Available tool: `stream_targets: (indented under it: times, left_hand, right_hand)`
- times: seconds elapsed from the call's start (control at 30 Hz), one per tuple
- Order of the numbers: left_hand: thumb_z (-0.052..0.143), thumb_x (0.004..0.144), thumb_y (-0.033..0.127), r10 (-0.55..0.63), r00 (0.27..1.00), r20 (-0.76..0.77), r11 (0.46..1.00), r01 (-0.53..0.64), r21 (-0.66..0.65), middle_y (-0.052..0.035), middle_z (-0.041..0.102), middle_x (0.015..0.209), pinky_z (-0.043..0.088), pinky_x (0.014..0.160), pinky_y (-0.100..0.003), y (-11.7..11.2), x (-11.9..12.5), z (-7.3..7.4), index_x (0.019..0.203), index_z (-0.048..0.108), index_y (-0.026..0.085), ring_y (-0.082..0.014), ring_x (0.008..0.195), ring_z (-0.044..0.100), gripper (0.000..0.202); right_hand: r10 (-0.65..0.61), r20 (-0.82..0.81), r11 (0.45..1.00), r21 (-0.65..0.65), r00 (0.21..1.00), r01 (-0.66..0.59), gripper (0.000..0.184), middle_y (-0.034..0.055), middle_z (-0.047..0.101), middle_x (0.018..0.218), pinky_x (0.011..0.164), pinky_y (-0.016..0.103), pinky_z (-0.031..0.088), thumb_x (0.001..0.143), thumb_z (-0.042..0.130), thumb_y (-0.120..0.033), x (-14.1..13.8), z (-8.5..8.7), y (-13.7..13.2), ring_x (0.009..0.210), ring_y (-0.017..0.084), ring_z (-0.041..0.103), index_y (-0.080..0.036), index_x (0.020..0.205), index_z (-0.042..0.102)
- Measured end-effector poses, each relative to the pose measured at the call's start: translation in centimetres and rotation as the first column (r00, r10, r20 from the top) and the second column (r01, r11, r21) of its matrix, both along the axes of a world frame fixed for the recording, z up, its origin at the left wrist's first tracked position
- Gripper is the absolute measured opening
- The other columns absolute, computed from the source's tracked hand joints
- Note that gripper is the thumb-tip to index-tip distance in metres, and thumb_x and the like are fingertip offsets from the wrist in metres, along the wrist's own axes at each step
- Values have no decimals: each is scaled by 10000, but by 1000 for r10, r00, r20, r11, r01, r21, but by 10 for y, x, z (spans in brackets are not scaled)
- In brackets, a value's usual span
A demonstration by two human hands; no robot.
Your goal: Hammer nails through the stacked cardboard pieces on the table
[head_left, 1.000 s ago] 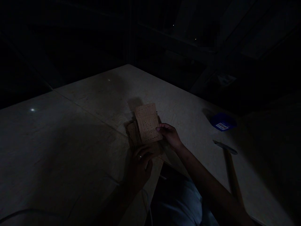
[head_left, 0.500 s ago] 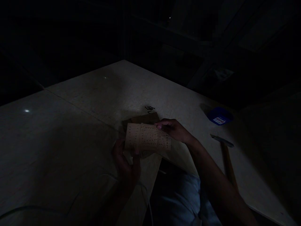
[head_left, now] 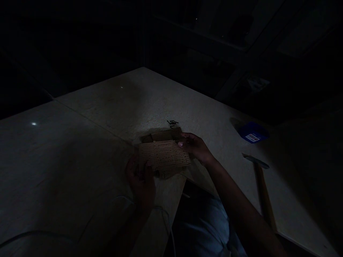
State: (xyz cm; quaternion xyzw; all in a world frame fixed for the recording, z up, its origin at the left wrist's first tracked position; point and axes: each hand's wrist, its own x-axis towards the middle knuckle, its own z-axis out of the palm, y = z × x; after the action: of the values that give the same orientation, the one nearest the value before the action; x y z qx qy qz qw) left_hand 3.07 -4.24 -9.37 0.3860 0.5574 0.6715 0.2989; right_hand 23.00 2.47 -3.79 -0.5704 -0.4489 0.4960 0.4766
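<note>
We pinch the perforated cardboard (head_left: 164, 154), left hand (head_left: 142, 184) and right hand (head_left: 197, 149) | probably light, easily creased at holes | best held by outer edges

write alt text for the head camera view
A person's left hand and right hand hold a hole-dotted cardboard piece over more cardboard on a dimly lit table. Small nail-like pieces lie beyond; a blue container and hammer lie to the right.
</note>
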Motion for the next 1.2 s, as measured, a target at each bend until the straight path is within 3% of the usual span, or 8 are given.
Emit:
stream_targets:
  times: [0.1,0.2,0.33,0.67,0.97,1.2]
  left_hand:
    - [691,885,305,-5,1000,5,1000,5,-16,-114,565,1315,561,906,-284,0,-1,-2,1257,527,230,-199,1175,603,412]
    - [687,890,305,-5,1000,-3,1000,5,-22,-111,559,1321,560,903,-279,0,0,-4,1276,508,237,-194,1172,605,432]
    - [695,882,293,5,1000,3,1000,-5,-21,-108,566,1314,552,917,-273,-1,0,-6,1284,504,233,-184,1172,604,450]
    - [664,890,277,-6,1000,0,1000,6,-14,-124,561,1327,571,848,-264,-2,1,-10,1329,483,254,-199,1155,616,476]
    - [692,873,301,-9,999,43,1000,9,-6,-120,574,1319,544,931,-304,-2,1,-11,1302,505,241,-213,1187,597,472]
    - [687,881,315,3,1000,28,1000,-3,-24,-134,573,1314,569,871,-293,-4,1,-10,1319,502,226,-219,1174,611,483]
  right_hand:
    - [-37,-57,997,-70,998,33,581,48,758,988,798,342,521,556,910,-285,-4,-3,-5,889,209,684,-207,1086,682]
    - [-63,-100,992,-112,993,51,550,34,755,918,724,316,512,575,879,-281,-7,-5,-7,797,191,675,-204,1084,685]
    - [-80,-138,994,-82,987,69,490,26,752,869,700,299,497,589,837,-279,-8,-8,-8,756,175,659,-193,1054,709]
    - [-54,-112,998,10,992,56,445,31,765,975,758,305,503,630,807,-267,-3,-14,-12,836,187,676,-225,1067,738]
    - [-38,-299,999,-33,953,29,457,43,783,960,789,330,537,587,852,-248,-11,-9,-28,839,219,713,-218,1026,731]
    - [-115,-331,993,-74,937,96,379,35,786,828,705,324,551,556,873,-250,-20,-11,-37,727,218,719,-210,908,739]
